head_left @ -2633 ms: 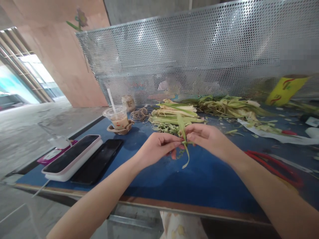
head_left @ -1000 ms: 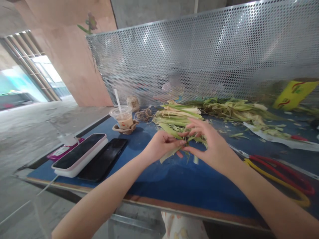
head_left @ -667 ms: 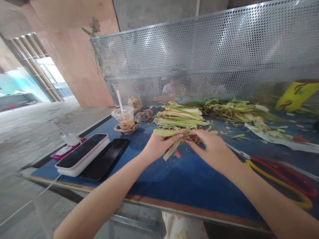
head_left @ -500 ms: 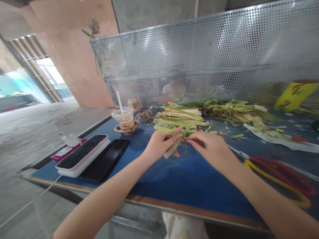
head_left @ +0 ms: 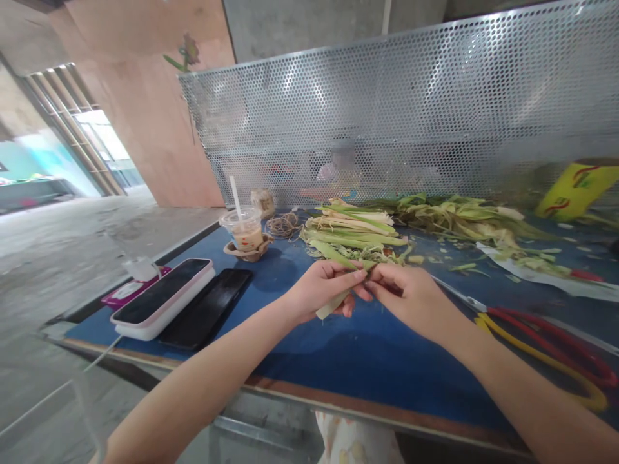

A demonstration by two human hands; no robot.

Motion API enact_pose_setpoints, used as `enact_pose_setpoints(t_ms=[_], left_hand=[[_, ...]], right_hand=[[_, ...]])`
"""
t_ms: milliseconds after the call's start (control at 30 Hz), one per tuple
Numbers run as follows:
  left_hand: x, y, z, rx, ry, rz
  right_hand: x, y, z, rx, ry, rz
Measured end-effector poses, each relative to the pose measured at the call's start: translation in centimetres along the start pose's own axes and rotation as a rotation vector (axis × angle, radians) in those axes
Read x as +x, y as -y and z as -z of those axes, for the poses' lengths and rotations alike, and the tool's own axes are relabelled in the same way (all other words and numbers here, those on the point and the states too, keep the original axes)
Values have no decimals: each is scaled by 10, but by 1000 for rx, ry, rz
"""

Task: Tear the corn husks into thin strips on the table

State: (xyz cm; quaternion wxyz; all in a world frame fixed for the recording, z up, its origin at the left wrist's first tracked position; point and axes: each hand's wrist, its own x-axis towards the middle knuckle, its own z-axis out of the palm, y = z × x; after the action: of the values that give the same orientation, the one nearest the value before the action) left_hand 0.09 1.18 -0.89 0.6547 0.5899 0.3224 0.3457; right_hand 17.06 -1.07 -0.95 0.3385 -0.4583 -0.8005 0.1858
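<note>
At the near side, the blue worktop point(head_left: 338, 367) is bare in front of the person, which likely gives both forearms room to meet over it. Along the right forearm lie scissors point(head_left: 496, 314) with red and yellow handles, probably set there to be within easy reach yet out of the way.

The left hand point(head_left: 331, 283) is nearly closed, its thumb pressed onto a green leaf strip point(head_left: 333, 254). One part of the strip slants up and left over the fingers and a pale end hangs below, so this hand seems to serve as the clamp. The right hand point(head_left: 399, 287) meets it, fingers curled and thumb brought in, pinching the strip where it is bunched between the two; the fingers hide how it is folded. Such a close, two-sided grip presumably stops a springy leaf from unrolling.

To the left lie a black phone point(head_left: 207, 308) and a pink-edged phone point(head_left: 162, 291), seemingly off to the side to spare them. Farther on, a drink cup point(head_left: 245, 235) sits in a cardboard holder point(head_left: 228, 250), perhaps against tipping. Beyond the hands, stalks point(head_left: 355, 222) lie side by side, apparently for easy picking.
</note>
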Motion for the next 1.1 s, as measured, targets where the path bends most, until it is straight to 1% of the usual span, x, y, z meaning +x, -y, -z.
enact_pose_setpoints(t_ms=[100,200,300,400,600,700,767,833,933,1000,1100], left_hand=[[-1,0,1,114,-10,-70],[-3,-4,0,173,-12,-73],[-6,-8,-2,155,27,-41],[-8,-10,-4,126,57,-13],[-8,-10,-6,77,26,-33],[-7,-10,-3,35,32,-43],[-6,-11,0,-3,49,-30],[-5,-12,3,-40,72,13],[-5,-14,5,-68,74,69],[-6,-14,4,-40,51,58],[-7,-12,0,66,34,18]], right_hand=[[0,-1,2,30,37,-28],[0,-1,6,84,107,-61],[0,-1,14,154,183,-78],[0,0,19,175,213,-74],[0,0,24,126,239,-8],[0,-1,25,117,254,4],[1,-3,26,118,262,-9],[2,-5,27,136,277,-41],[3,-9,25,203,315,-95],[5,-11,22,257,295,-116],[8,-12,15,262,191,-116]])
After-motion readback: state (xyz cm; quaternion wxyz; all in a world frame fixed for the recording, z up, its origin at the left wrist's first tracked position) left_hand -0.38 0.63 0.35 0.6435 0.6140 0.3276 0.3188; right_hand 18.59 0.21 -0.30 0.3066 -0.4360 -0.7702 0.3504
